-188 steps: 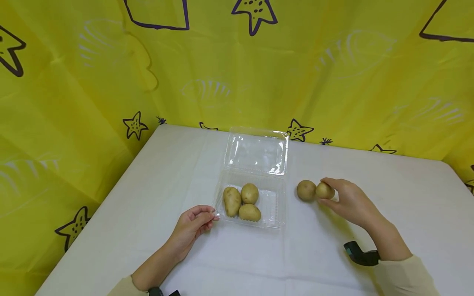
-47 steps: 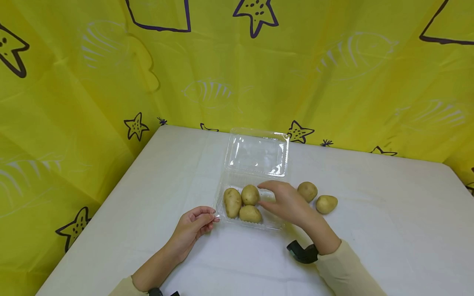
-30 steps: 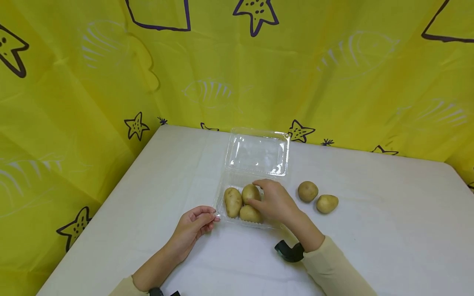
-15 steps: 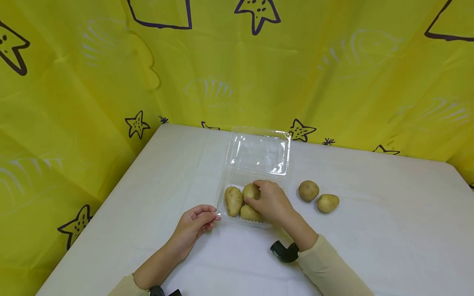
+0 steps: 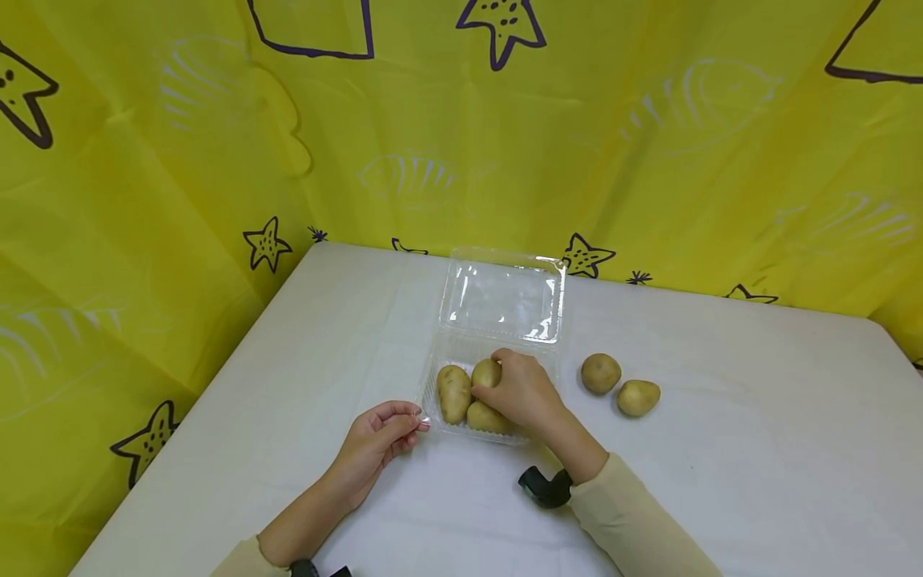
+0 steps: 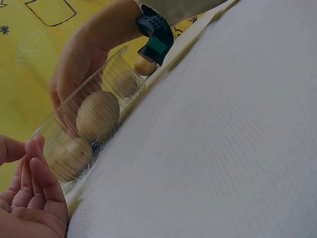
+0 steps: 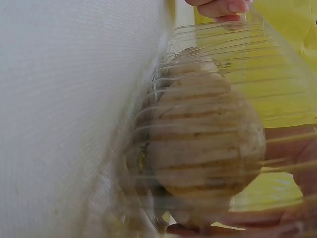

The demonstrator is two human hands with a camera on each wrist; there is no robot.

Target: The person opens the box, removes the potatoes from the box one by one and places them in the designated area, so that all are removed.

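Your left hand (image 5: 382, 437) pinched the near left corner of the clear container (image 5: 461, 346), thumb against curled fingers; your right hand (image 5: 524, 390) reached over its right side, thumb and fingers grasping the back potato (image 5: 485, 373), which sat inside beside two other potatoes (image 5: 453, 394); two loose potatoes (image 5: 601, 373) lay to the right on the white table (image 5: 757, 417).

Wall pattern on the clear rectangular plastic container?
Parallel ribs line the clear rectangular plastic container; the right wrist view shows them best.

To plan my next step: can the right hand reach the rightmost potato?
Probably yes, once the right hand releases the gripped potato; the rightmost potato lies outside the container, its near side unobstructed.
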